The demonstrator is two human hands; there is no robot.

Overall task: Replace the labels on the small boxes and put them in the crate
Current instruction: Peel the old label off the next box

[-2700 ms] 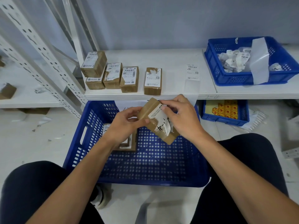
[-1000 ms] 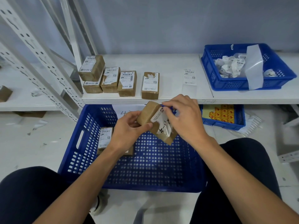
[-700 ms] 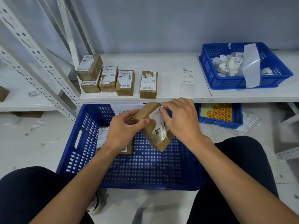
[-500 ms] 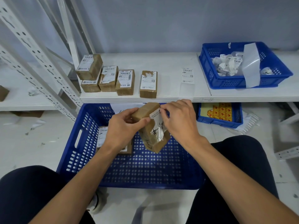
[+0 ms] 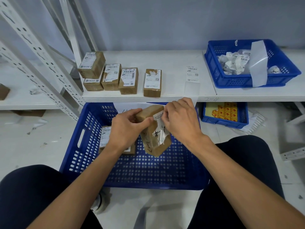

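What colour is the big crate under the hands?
The crate is blue, dotted all over with small holes. The head view shows it best.

Noted a blue perforated plastic crate, a brown cardboard box with black handwriting, a white peeling paper label, and a yellow-and-red patterned sheet.

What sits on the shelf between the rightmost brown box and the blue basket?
One loose white label, flat on the shelf; the head view shows it.

Pale grey-blue wall; white perforated-steel shelving; pale floor, paper scraps.
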